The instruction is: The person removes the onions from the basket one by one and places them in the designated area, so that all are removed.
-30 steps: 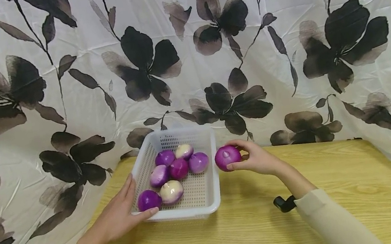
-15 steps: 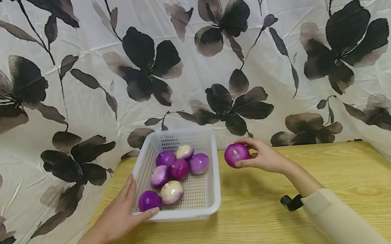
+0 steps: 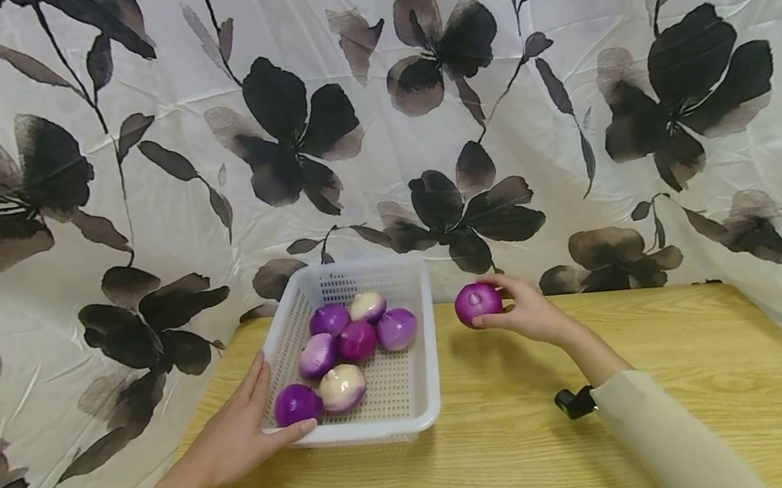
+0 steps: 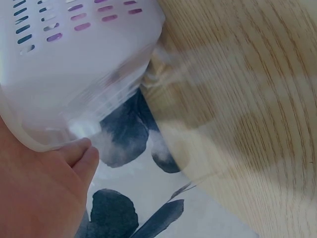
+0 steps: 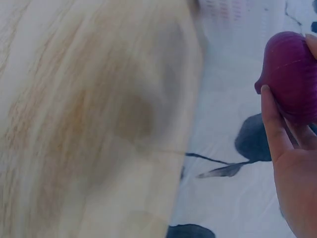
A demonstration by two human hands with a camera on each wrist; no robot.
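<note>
A red onion [image 3: 478,304] is gripped in my right hand [image 3: 534,315], thumb and fingers around its sides, to the right of the basket. In the right wrist view the onion [image 5: 290,77] sits in the fingers, partly cut off by the frame edge. My left hand [image 3: 232,428] holds the white plastic basket [image 3: 430,381] at its near left corner, thumb over the rim and fingers along the outer wall. Several onions lie inside: mostly purple ones [image 3: 357,341] and pale ones with purple patches [image 3: 342,387]. In the left wrist view, fingertips [image 4: 88,153] touch the basket's edge.
The light wooden table [image 3: 512,445] extends to the right and in front of the basket. A white curtain [image 3: 377,153] with dark flowers hangs behind and at both sides. Black wrist mounts [image 3: 574,403] sit at both sleeves.
My right hand has moved right with the onion, away from the basket's right rim. The left hand and the basket have stayed in place.
</note>
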